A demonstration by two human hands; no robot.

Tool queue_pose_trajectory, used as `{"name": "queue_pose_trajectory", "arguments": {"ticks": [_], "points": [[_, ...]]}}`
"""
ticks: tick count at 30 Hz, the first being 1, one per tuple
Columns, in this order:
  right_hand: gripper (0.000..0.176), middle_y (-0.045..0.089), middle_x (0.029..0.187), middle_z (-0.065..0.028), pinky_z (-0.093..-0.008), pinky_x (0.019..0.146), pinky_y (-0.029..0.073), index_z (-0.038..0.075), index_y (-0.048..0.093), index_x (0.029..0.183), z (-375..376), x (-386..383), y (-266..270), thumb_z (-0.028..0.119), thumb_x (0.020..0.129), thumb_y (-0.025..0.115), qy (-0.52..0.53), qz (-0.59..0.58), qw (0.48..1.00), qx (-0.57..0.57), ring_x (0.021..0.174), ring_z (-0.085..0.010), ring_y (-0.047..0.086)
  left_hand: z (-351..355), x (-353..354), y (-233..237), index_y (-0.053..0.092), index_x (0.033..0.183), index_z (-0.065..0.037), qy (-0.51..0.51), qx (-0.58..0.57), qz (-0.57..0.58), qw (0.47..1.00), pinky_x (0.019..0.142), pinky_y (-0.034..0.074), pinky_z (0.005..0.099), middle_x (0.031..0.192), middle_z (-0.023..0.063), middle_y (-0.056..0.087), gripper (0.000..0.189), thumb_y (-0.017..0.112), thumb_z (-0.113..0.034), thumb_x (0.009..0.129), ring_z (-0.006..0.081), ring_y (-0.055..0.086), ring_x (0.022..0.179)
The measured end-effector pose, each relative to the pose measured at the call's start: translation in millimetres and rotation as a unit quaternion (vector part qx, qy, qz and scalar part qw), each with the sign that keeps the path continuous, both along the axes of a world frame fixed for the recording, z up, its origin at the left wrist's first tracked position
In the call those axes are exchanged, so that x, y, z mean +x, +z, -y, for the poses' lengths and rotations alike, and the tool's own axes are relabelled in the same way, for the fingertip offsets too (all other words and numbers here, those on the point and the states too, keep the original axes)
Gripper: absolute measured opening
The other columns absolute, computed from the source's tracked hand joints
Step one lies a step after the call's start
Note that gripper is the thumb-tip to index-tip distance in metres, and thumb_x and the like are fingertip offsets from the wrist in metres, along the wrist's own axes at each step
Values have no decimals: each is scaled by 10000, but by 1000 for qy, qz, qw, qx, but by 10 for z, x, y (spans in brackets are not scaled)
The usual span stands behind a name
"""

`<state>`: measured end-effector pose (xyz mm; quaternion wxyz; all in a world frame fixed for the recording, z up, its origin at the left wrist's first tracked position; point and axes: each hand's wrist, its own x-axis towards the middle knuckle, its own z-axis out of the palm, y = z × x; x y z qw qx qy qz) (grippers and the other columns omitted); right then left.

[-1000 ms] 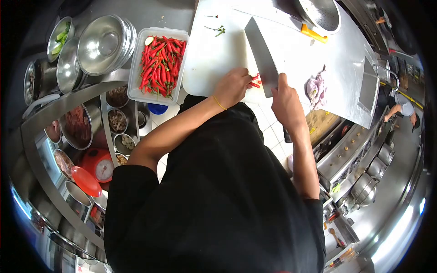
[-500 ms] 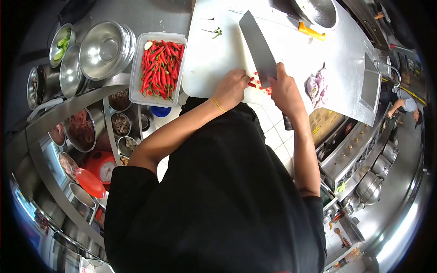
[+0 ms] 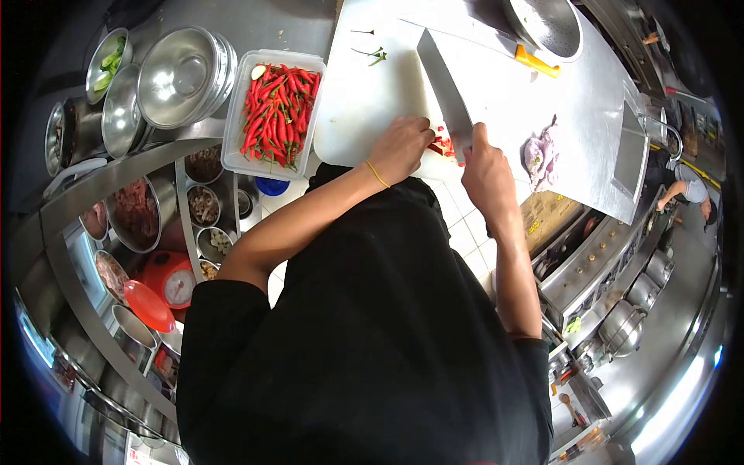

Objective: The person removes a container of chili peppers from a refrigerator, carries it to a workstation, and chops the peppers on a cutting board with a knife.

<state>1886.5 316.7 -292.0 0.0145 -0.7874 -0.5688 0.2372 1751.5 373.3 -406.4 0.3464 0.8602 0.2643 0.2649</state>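
Note:
My right hand [image 3: 490, 174] is closed round the handle of a broad cleaver [image 3: 447, 84], its blade pointing away from me over the white cutting board [image 3: 364, 101]. Close to the blade's left side, my left hand [image 3: 401, 147] has its fingers curled and pressed together on a red chili, mostly hidden by the fingertips. Cut red chili pieces [image 3: 443, 146] lie between my fingertips and the blade. Farther up the board are a few green chili stems [image 3: 378, 56]. A clear plastic tub [image 3: 231, 124] full of whole red chilies [image 3: 277, 116] stands left of the board.
Stacked steel bowls [image 3: 177, 77] stand at the far left. On the right lie a yellow-handled knife [image 3: 537, 62], a steel colander [image 3: 552, 31] and a pale pinkish lump [image 3: 540, 159]. Containers of food fill the lower left. Another person [image 3: 686, 186] works at the far right.
The view has shifted slightly. My left fingertips have come over the chili's dark red end, and the cleaver has moved a little, its blade still beside the cut pieces.

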Motion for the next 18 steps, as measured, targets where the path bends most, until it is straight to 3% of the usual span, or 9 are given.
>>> {"name": "queue_pose_trajectory", "arguments": {"ticks": [2,7,12,16,18], "points": [[189,593,674,-294,-549,620,461,1,379,987,-83,-15,-322,62,867,510,-12,0,997,72,677,-472,598,7,26,-99,640,799,7,4,-9,25,1000,799,436,388,827,118,592,135,567,75,709,288,567,873],[225,596,672,-287,-552,605,452,-4,375,992,-185,119,-335,85,862,536,-6,-14,997,78,670,-470,597,27,64,-178,630,771,-1,5,-18,44,999,787,419,383,839,104,589,159,545,94,678,277,557,881],[204,577,710,-339,-567,666,432,-31,372,1013,-54,103,69,15,867,507,-1,-47,999,-3,745,-520,569,33,22,-40,632,775,2,12,-19,-5,1000,804,417,375,832,116,583,159,551,91,670,280,551,887],[235,602,706,-313,-575,642,453,-27,356,1054,125,5,201,1,850,470,11,-7,999,-42,697,-488,599,36,58,-97,634,778,1,20,5,14,1000,816,417,367,830,121,581,164,557,86,661,281,549,889],[236,600,702,-313,-573,636,453,-26,358,1057,156,-35,224,3,852,472,10,-2,999,-44,694,-485,600,53,55,-101,644,818,9,31,-5,6,999,849,434,391,847,129,581,106,596,39,728,305,562,883]]}}
